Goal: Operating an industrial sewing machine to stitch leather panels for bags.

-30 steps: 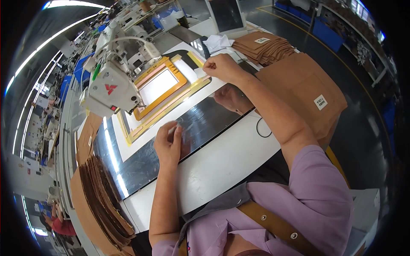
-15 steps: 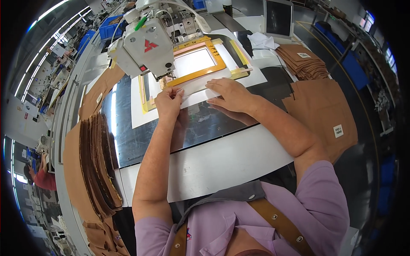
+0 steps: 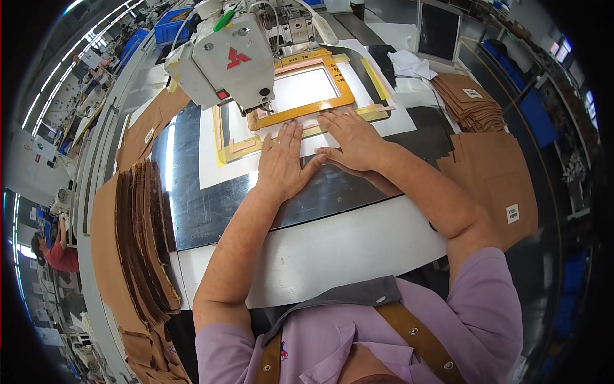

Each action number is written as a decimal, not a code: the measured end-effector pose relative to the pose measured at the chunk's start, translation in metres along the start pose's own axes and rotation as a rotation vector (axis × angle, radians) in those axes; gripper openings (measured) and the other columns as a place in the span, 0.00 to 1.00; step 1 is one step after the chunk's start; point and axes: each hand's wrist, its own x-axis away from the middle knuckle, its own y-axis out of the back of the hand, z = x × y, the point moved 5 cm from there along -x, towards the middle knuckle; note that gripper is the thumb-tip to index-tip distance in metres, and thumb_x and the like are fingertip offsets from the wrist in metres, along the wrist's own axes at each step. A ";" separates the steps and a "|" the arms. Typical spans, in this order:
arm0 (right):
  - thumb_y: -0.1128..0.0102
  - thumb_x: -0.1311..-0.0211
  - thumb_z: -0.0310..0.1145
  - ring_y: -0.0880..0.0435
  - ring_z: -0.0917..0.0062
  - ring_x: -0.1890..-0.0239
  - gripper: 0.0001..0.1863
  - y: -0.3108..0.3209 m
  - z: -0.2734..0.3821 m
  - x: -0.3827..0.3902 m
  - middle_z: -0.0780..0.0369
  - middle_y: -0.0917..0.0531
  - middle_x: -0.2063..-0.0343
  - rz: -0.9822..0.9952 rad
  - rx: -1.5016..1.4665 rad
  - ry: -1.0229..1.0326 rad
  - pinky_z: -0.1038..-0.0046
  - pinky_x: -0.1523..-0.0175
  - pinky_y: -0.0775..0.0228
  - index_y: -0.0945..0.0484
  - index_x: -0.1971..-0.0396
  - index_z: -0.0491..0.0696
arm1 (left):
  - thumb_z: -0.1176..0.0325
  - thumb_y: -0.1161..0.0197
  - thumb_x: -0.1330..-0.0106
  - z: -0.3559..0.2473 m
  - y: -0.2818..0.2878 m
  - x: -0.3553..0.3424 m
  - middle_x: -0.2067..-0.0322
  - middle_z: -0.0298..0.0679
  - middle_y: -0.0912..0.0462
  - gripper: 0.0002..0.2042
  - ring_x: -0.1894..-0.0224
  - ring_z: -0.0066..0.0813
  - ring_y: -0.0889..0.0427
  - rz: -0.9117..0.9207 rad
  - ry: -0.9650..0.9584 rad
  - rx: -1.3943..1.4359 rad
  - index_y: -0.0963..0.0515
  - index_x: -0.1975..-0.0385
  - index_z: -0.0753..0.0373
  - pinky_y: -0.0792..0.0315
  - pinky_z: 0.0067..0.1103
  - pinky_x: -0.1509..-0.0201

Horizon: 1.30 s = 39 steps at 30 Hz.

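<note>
shiny metal table point(image 3: 208, 214) carries white sheet point(image 3: 210, 174) and orange frame point(image 3: 304, 114) beside the sewing machine point(image 3: 224, 64), where left hand point(image 3: 281, 163) and right hand point(image 3: 355, 142), flat and grasping nothing, seem to smooth the sheet, and next move calls for lifting both clear.

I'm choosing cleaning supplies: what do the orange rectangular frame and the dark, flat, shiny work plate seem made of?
Orange rectangular frame: perhaps plastic, smooth and evenly coloured; painted metal is possible. Dark, flat, shiny work plate: probably polished metal, judging by its bright, mirror-like reflections.
</note>
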 end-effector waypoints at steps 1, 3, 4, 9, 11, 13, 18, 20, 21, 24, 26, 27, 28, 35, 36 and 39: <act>0.59 0.27 0.65 0.42 0.64 0.23 0.43 -0.001 0.000 -0.003 0.53 0.34 0.29 0.012 0.011 -0.013 0.55 0.19 0.59 0.37 0.29 0.42 | 0.32 0.59 0.28 0.006 -0.003 -0.004 0.30 0.54 0.35 0.43 0.27 0.46 0.37 0.082 0.048 -0.046 0.40 0.28 0.67 0.51 0.42 0.22; 0.59 0.28 0.66 0.41 0.62 0.24 0.44 -0.002 0.000 -0.008 0.52 0.33 0.30 0.021 0.018 -0.036 0.55 0.20 0.59 0.37 0.29 0.41 | 0.28 0.67 0.29 0.016 -0.004 -0.008 0.28 0.54 0.38 0.47 0.25 0.45 0.41 0.163 0.094 -0.091 0.44 0.26 0.67 0.57 0.43 0.20; 0.59 0.28 0.67 0.40 0.61 0.25 0.45 -0.002 -0.002 -0.010 0.50 0.32 0.31 0.029 0.024 -0.062 0.55 0.20 0.58 0.37 0.29 0.40 | 0.28 0.66 0.29 0.020 -0.003 -0.010 0.29 0.54 0.37 0.47 0.25 0.46 0.40 0.180 0.114 -0.080 0.43 0.26 0.67 0.58 0.44 0.20; 0.59 0.28 0.66 0.36 0.59 0.28 0.45 0.003 -0.004 -0.018 0.49 0.28 0.35 0.099 -0.007 -0.129 0.55 0.20 0.57 0.36 0.31 0.38 | 0.30 0.61 0.28 0.034 -0.003 -0.015 0.31 0.54 0.34 0.46 0.26 0.46 0.38 0.182 0.135 -0.080 0.41 0.27 0.68 0.56 0.45 0.21; 0.59 0.28 0.65 0.35 0.60 0.28 0.45 0.003 -0.006 -0.019 0.49 0.27 0.36 0.093 -0.015 -0.138 0.55 0.21 0.57 0.35 0.32 0.37 | 0.31 0.59 0.28 0.031 -0.002 -0.010 0.31 0.53 0.33 0.44 0.26 0.46 0.38 0.143 0.106 -0.071 0.40 0.28 0.68 0.54 0.44 0.21; 0.58 0.28 0.65 0.35 0.60 0.28 0.44 0.003 -0.005 -0.017 0.49 0.26 0.36 0.052 0.004 -0.122 0.55 0.21 0.57 0.32 0.33 0.39 | 0.33 0.57 0.28 0.024 0.002 -0.005 0.31 0.52 0.33 0.43 0.26 0.46 0.37 0.102 0.078 -0.063 0.40 0.28 0.68 0.52 0.44 0.22; 0.57 0.27 0.63 0.33 0.61 0.29 0.40 0.002 -0.008 -0.008 0.52 0.26 0.36 -0.050 -0.043 -0.109 0.53 0.21 0.56 0.30 0.33 0.42 | 0.33 0.56 0.28 0.017 0.004 0.004 0.31 0.56 0.34 0.43 0.26 0.49 0.38 0.069 0.057 0.026 0.39 0.28 0.68 0.52 0.43 0.22; 0.57 0.27 0.63 0.33 0.61 0.29 0.40 0.004 -0.007 -0.009 0.53 0.26 0.35 -0.062 -0.048 -0.082 0.52 0.21 0.56 0.30 0.33 0.43 | 0.32 0.57 0.28 0.021 0.006 0.001 0.31 0.56 0.34 0.44 0.26 0.49 0.39 0.084 0.097 0.010 0.39 0.28 0.68 0.53 0.44 0.21; 0.58 0.26 0.62 0.32 0.62 0.29 0.39 0.006 -0.006 -0.009 0.53 0.25 0.36 -0.069 -0.031 -0.093 0.52 0.21 0.56 0.31 0.32 0.43 | 0.30 0.58 0.29 0.023 0.005 -0.001 0.31 0.56 0.35 0.45 0.26 0.49 0.39 0.106 0.108 0.004 0.40 0.28 0.68 0.54 0.45 0.21; 0.58 0.26 0.62 0.32 0.62 0.29 0.39 0.005 -0.005 -0.011 0.53 0.25 0.36 -0.056 -0.002 -0.119 0.51 0.21 0.56 0.31 0.32 0.43 | 0.27 0.60 0.31 0.027 0.003 -0.004 0.31 0.56 0.35 0.48 0.26 0.49 0.39 0.148 0.134 0.005 0.40 0.28 0.68 0.56 0.46 0.21; 0.59 0.26 0.62 0.33 0.62 0.29 0.40 0.004 -0.005 -0.012 0.53 0.25 0.36 -0.041 0.009 -0.134 0.50 0.21 0.57 0.32 0.32 0.43 | 0.26 0.61 0.32 0.029 0.001 -0.005 0.30 0.56 0.35 0.49 0.26 0.49 0.39 0.168 0.149 0.010 0.40 0.28 0.68 0.57 0.47 0.21; 0.59 0.26 0.63 0.33 0.61 0.29 0.40 0.004 -0.005 -0.012 0.53 0.26 0.36 -0.032 0.016 -0.138 0.49 0.21 0.57 0.32 0.31 0.43 | 0.25 0.61 0.32 0.030 0.000 -0.006 0.31 0.56 0.35 0.49 0.26 0.49 0.39 0.156 0.149 0.011 0.40 0.28 0.68 0.57 0.47 0.21; 0.60 0.26 0.63 0.34 0.61 0.29 0.41 0.003 -0.005 -0.012 0.52 0.26 0.35 -0.025 0.023 -0.143 0.49 0.21 0.58 0.33 0.31 0.42 | 0.25 0.61 0.32 0.030 0.000 -0.006 0.31 0.56 0.34 0.50 0.26 0.48 0.38 0.144 0.149 0.011 0.40 0.28 0.68 0.57 0.47 0.21; 0.62 0.26 0.65 0.36 0.62 0.27 0.43 0.000 -0.013 -0.010 0.52 0.27 0.35 0.044 0.016 -0.199 0.45 0.21 0.63 0.35 0.29 0.43 | 0.26 0.62 0.32 0.030 -0.011 -0.013 0.34 0.55 0.31 0.49 0.29 0.49 0.35 0.171 0.159 0.022 0.39 0.29 0.69 0.58 0.46 0.21; 0.62 0.26 0.66 0.36 0.62 0.27 0.43 0.000 -0.012 -0.012 0.52 0.27 0.35 0.030 0.031 -0.197 0.45 0.21 0.64 0.35 0.29 0.43 | 0.26 0.62 0.32 0.031 -0.008 -0.014 0.35 0.55 0.30 0.49 0.29 0.49 0.35 0.126 0.156 -0.012 0.38 0.29 0.69 0.57 0.46 0.22; 0.61 0.27 0.65 0.36 0.62 0.27 0.43 -0.001 -0.007 -0.017 0.52 0.27 0.35 0.022 0.040 -0.190 0.45 0.21 0.64 0.35 0.30 0.43 | 0.26 0.60 0.32 0.037 -0.002 -0.016 0.35 0.55 0.29 0.49 0.29 0.48 0.35 0.156 0.197 -0.029 0.37 0.30 0.70 0.54 0.47 0.23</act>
